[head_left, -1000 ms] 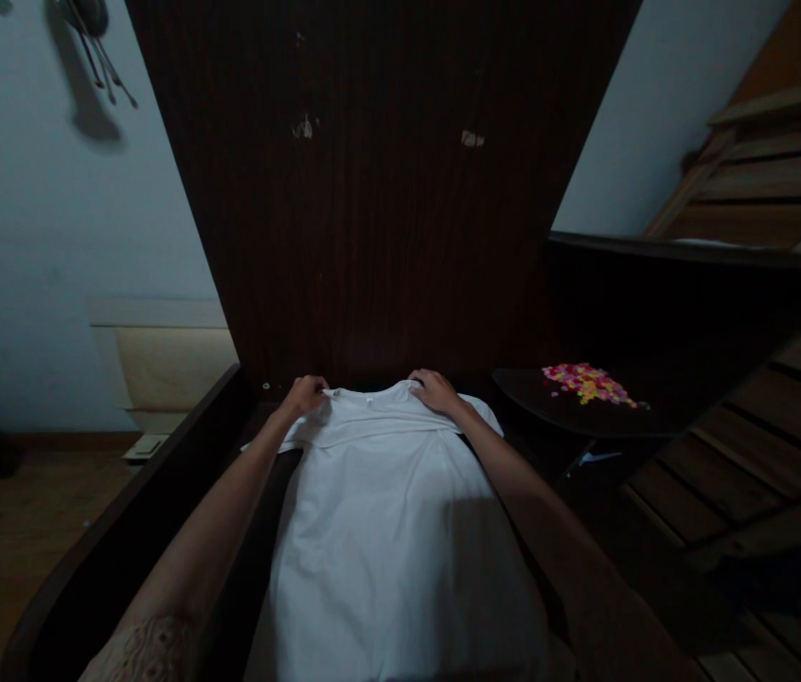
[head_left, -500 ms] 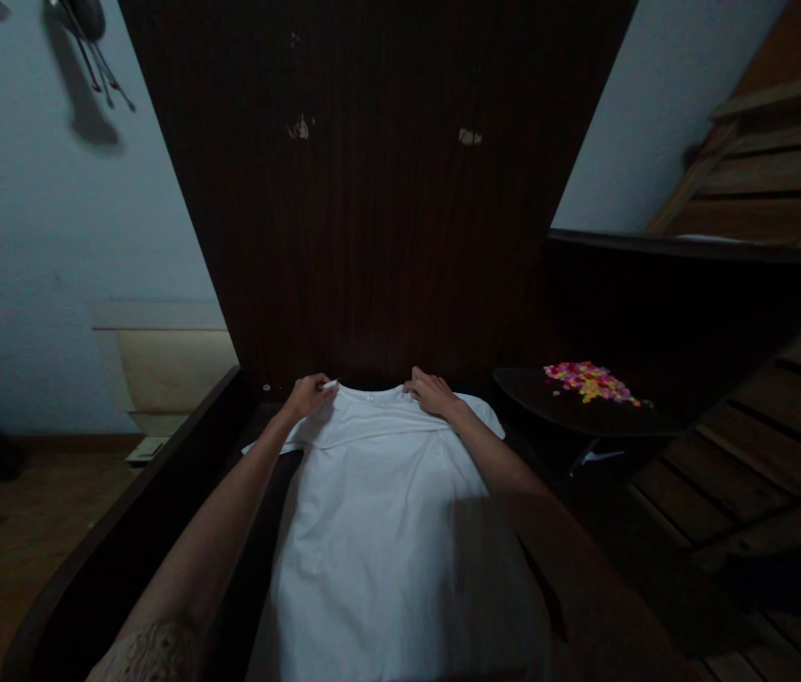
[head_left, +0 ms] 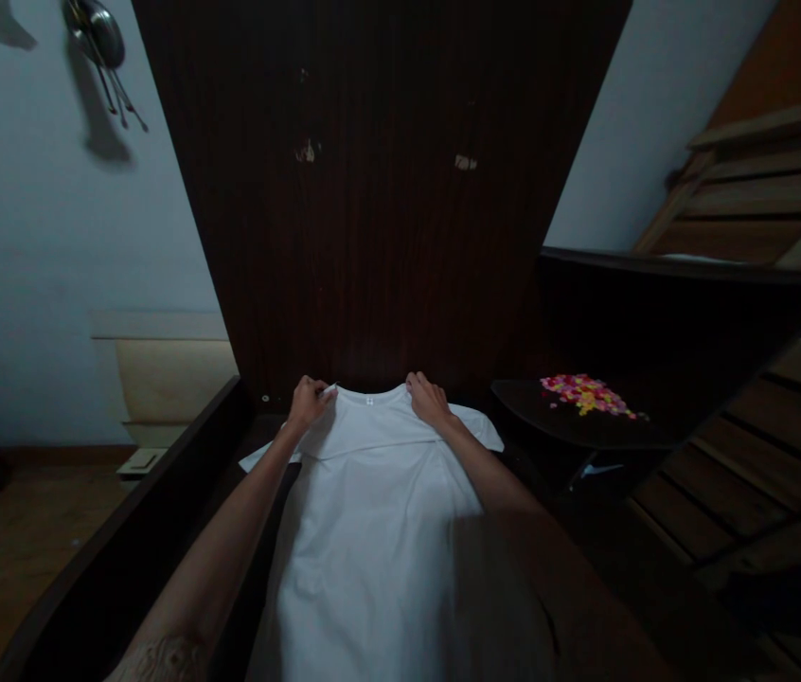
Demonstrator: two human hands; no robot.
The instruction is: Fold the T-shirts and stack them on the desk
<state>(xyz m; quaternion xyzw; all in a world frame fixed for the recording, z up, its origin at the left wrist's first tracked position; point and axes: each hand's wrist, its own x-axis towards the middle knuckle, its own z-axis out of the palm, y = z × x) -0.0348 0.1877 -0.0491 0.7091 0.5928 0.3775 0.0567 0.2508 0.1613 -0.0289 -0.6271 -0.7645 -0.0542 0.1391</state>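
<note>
A white T-shirt [head_left: 372,511] lies spread out in front of me, its neckline at the far end and its body running toward me. My left hand [head_left: 311,402] pinches the fabric at the left end of the neckline. At the neckline's right end, my right hand [head_left: 428,398] grips the shoulder fabric, its fingertips curled over the edge. Both short sleeves stick out past my forearms. A small pale label shows inside the collar. Shadow from my right arm falls across the lower right of the shirt.
Behind the shirt rises a dark wooden panel [head_left: 386,237]. A dark side rail [head_left: 123,530] runs along the left. On the right, a dark rounded shelf [head_left: 535,417] holds a heap of small colourful pieces [head_left: 589,393]. Wooden slats [head_left: 770,426] stand farther right; a metal object [head_left: 98,38] hangs upper left.
The neckline looks straighter and smoother between my hands, and the collar label shows more clearly. My right hand has shifted slightly. The whole view has moved a little upward.
</note>
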